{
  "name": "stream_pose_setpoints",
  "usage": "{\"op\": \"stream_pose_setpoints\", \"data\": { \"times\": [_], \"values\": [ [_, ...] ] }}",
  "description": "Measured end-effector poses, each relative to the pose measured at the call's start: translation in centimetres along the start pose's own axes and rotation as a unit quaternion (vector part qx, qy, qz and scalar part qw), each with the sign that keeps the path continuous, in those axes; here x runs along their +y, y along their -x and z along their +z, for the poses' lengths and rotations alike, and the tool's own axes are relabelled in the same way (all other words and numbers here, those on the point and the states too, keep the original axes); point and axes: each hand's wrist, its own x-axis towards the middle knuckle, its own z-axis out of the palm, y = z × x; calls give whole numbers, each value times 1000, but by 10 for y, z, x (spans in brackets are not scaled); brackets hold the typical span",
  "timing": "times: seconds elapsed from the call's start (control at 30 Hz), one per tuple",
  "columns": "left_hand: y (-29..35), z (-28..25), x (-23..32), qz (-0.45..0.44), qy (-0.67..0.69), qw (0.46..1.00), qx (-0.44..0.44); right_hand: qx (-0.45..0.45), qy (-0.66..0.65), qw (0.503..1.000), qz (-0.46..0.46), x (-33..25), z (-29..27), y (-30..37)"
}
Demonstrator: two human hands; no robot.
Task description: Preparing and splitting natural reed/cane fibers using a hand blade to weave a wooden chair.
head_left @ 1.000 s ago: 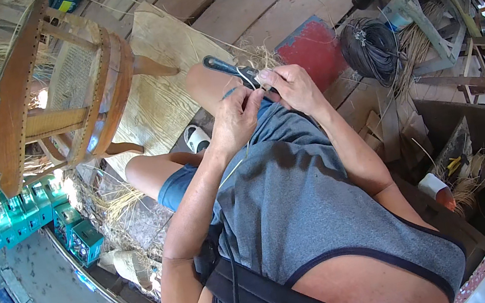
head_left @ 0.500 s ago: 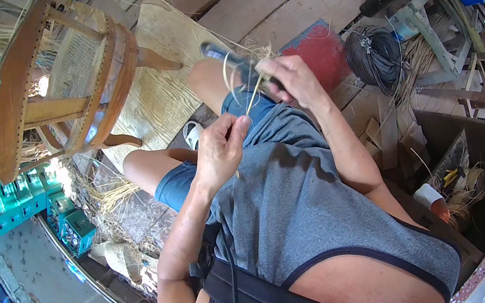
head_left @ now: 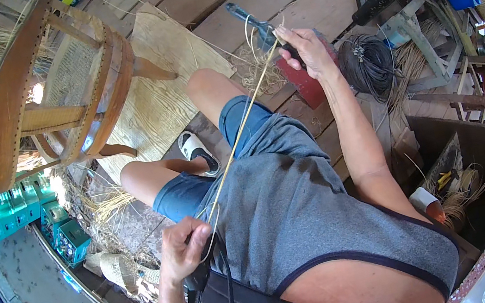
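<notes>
A long, thin pale cane strip [head_left: 242,124] runs taut on a slant across my lap. Its lower part is pinched in my left hand [head_left: 184,248], closed beside my waist, with a loose loop of strip hanging by the fingers. At the upper end, beyond my knees, my right hand [head_left: 305,51] is closed around the black handle of a knife [head_left: 251,20] with a grey-blue blade. The strip meets the knife at my right thumb and fingers, and a thin curl stands off beside the blade. Exactly how the strip passes the edge is hidden by my fingers.
A wooden chair [head_left: 72,109] with woven cane stands at the left by a plywood sheet [head_left: 168,54]. Cane shavings [head_left: 258,75] lie beyond my knees. A red board [head_left: 308,86], a coil of dark cord [head_left: 369,63] and a wooden bin [head_left: 476,131] are at the right.
My left hand has drawn down and left toward my waist, and my right hand has moved up and right with the knife. The cane strip between them now shows much longer.
</notes>
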Motion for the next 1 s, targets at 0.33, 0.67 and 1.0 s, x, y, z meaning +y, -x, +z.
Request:
{"op": "stream_pose_setpoints", "data": {
  "times": [0.33, 0.67, 1.0],
  "values": [
    [-87, -37, 11, 189, -369, 908, 69, 43, 193, 977, -74, -14, 25, 26],
    [-196, 77, 36, 92, 176, 980, -11, 19, 252, 965, -66, 6, 66, 61],
    [-164, 81, 24, 173, -52, 975, 132, -103, 215, 971, 0, 14, 58, 51]
  ]
}}
